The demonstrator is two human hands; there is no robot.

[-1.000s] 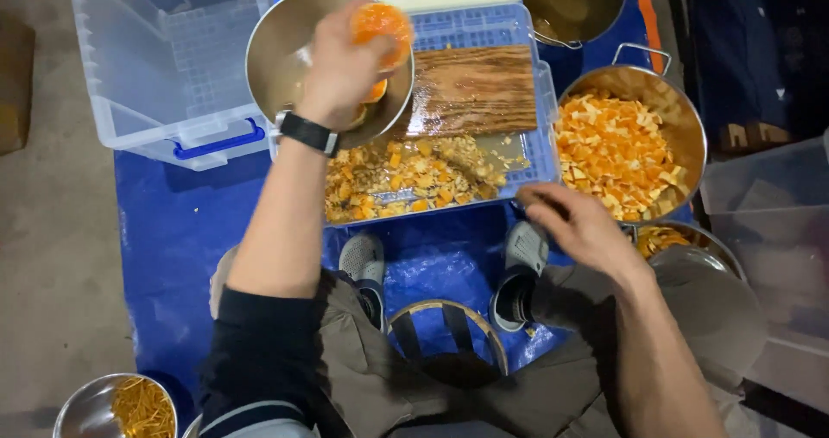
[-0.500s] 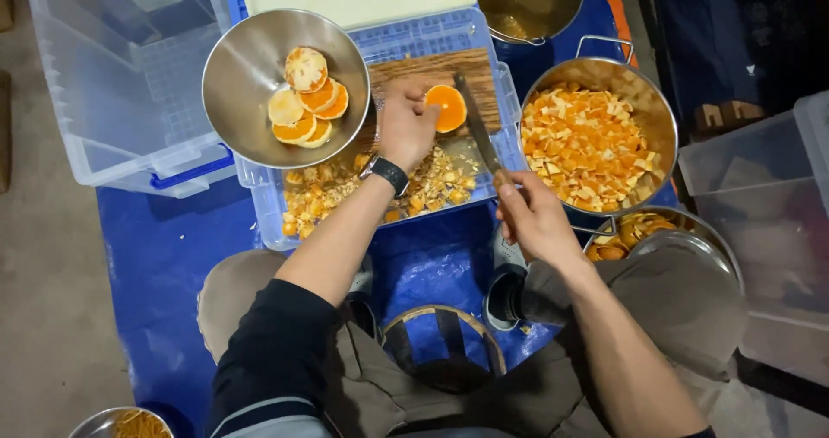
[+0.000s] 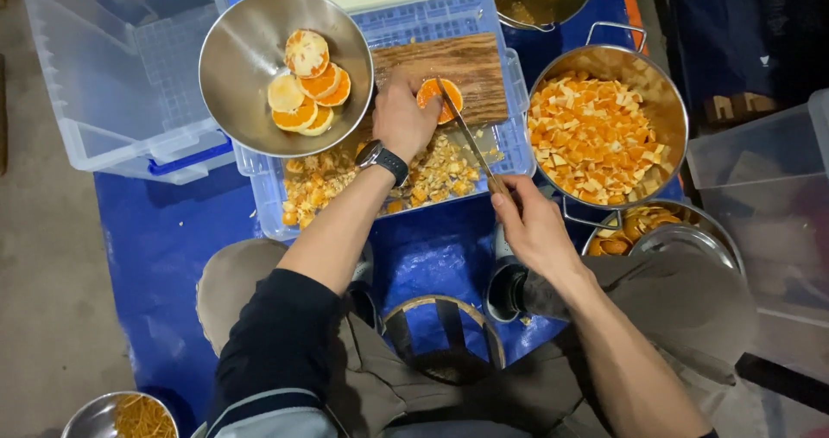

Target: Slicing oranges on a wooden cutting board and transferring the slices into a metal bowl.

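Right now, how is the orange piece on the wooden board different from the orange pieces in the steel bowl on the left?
The orange piece on the board is single, pinned by the left hand, with the knife in the right hand laid across it. The orange slices in the bowl are several, overlapping and untouched. The board piece rests on flat wood; the bowl slices lie on the curved steel of the bowl. Both show cut orange flesh facing up.

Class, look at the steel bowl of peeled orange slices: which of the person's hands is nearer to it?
Left. The left hand holds an orange half just beside the bowl; the right hand, gripping the knife, sits farther away.
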